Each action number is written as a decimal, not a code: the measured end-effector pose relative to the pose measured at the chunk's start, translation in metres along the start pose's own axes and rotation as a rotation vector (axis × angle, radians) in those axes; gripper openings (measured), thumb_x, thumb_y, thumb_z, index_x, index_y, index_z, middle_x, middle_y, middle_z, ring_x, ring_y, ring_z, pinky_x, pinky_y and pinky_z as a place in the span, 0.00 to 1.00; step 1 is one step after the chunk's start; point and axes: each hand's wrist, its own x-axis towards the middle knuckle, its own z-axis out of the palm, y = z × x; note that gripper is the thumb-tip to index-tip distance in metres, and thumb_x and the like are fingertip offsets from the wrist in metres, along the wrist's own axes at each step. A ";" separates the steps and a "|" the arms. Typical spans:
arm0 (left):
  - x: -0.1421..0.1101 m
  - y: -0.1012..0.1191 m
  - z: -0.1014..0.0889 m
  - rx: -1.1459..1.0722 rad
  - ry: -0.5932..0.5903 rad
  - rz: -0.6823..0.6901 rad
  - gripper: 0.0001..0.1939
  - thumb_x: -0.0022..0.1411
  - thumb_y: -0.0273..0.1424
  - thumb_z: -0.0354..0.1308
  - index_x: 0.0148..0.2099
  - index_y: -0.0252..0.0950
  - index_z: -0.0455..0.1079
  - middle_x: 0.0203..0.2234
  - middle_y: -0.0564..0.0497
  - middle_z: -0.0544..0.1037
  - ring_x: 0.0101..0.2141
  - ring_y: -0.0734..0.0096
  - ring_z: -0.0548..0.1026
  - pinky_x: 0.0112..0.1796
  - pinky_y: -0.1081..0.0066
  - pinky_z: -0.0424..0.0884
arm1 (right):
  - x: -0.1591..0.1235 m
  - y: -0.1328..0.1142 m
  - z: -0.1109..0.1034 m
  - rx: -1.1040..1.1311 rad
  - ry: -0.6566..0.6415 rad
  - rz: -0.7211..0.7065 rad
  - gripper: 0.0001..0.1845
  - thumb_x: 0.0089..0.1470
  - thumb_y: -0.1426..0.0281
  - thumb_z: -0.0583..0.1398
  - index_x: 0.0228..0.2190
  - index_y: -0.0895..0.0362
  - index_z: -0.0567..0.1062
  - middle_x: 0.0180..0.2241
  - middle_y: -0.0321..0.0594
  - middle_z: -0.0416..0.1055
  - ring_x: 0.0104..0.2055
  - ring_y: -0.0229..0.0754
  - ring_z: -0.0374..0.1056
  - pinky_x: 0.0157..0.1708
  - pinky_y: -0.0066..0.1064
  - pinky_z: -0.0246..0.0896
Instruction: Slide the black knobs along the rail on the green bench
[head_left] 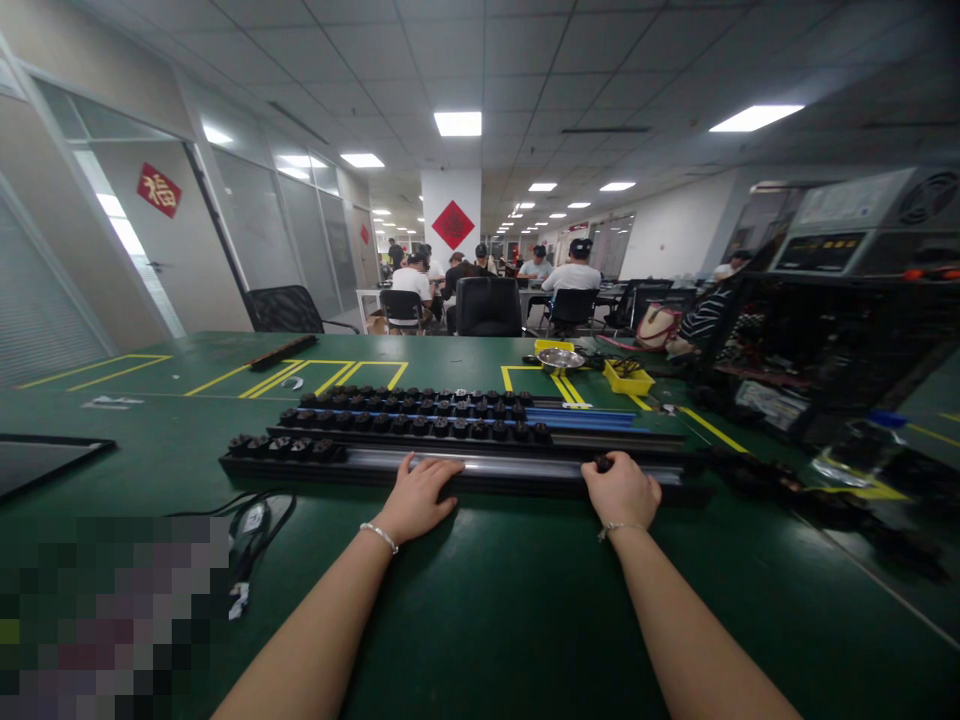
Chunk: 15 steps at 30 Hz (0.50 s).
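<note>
A long black rail (517,466) with a shiny channel lies across the green table in front of me. Several small black knob-like parts (300,447) sit in its left end. My left hand (421,492) rests on the rail near its middle, fingers stretched out and holding nothing. Toward the right end, my right hand (622,488) is closed with its fingertips round a small black part (603,464) at the channel. Behind lie more rails, one of them blue (585,416), bearing rows of similar black parts (420,425).
A metal bowl (560,360) and a yellow bin (628,378) stand behind the rails. Black cables (262,530) lie at left, near a black tray (52,460). An open computer case (795,340) stands at right. People sit at far tables.
</note>
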 end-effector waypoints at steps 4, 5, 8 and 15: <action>0.000 0.000 0.000 -0.012 0.005 0.003 0.26 0.54 0.33 0.54 0.56 0.50 0.56 0.53 0.54 0.69 0.54 0.62 0.63 0.57 0.47 0.37 | 0.000 0.000 -0.001 -0.002 -0.009 -0.001 0.17 0.46 0.64 0.52 0.37 0.58 0.70 0.37 0.45 0.72 0.40 0.47 0.65 0.48 0.41 0.47; 0.000 0.000 0.000 -0.015 0.006 0.003 0.26 0.54 0.33 0.54 0.56 0.50 0.56 0.53 0.54 0.69 0.54 0.63 0.63 0.57 0.47 0.37 | 0.000 0.000 -0.001 -0.003 -0.011 -0.002 0.17 0.46 0.64 0.52 0.37 0.58 0.70 0.37 0.45 0.72 0.40 0.47 0.65 0.48 0.41 0.47; -0.001 0.000 -0.001 -0.019 0.006 0.004 0.26 0.54 0.33 0.55 0.56 0.50 0.56 0.53 0.54 0.68 0.54 0.62 0.63 0.57 0.46 0.36 | 0.000 -0.001 -0.001 -0.012 -0.013 0.001 0.17 0.46 0.64 0.52 0.37 0.58 0.71 0.37 0.45 0.72 0.40 0.47 0.65 0.49 0.41 0.47; 0.000 0.000 0.000 -0.009 0.005 0.004 0.26 0.54 0.33 0.55 0.56 0.49 0.57 0.53 0.54 0.68 0.54 0.62 0.63 0.57 0.46 0.37 | 0.002 0.000 -0.002 -0.039 -0.016 0.011 0.18 0.46 0.64 0.53 0.38 0.58 0.71 0.37 0.45 0.72 0.41 0.47 0.66 0.46 0.39 0.50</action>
